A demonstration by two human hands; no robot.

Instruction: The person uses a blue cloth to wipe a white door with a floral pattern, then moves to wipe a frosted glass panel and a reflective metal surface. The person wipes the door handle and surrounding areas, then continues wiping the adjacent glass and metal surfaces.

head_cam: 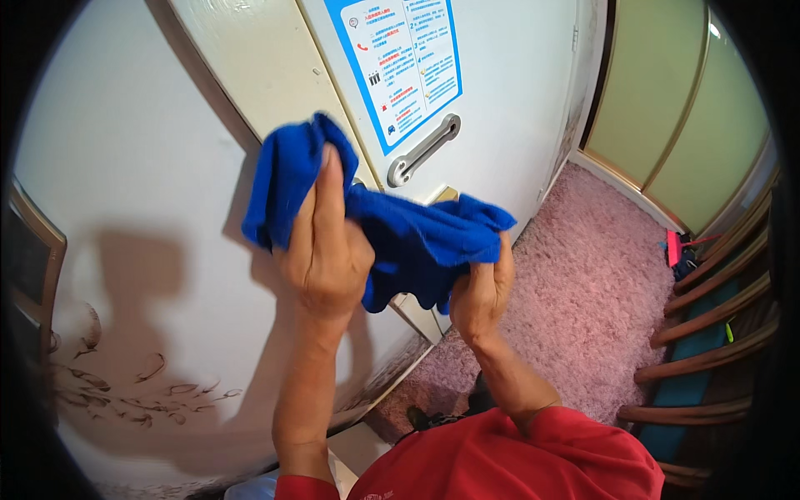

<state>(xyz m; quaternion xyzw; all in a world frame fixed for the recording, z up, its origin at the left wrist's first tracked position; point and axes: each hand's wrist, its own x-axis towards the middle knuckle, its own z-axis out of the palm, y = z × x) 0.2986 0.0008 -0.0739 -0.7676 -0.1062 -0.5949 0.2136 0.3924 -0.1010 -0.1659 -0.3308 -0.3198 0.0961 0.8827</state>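
Note:
A blue cloth (412, 219) is stretched between my two hands in front of a white door (506, 69). My left hand (328, 256) grips its bunched left end, with fingers pointing up along the fabric. The right end is held by my right hand (484, 287), lower and nearer the carpet side. Just beyond the cloth, a metal pull handle (425, 150) is fixed to the door. The cloth's middle sags in folds and hides part of the door edge and whatever fitting lies behind it.
A blue-bordered printed notice (400, 69) is on the door above the handle. Pink shaggy carpet (581, 269) covers the floor. Curved wooden slats (706, 369) line the right side, near a pink dustpan-like object (674, 248). Greenish sliding panels (650, 94) stand behind. A framed item (37, 250) hangs at left.

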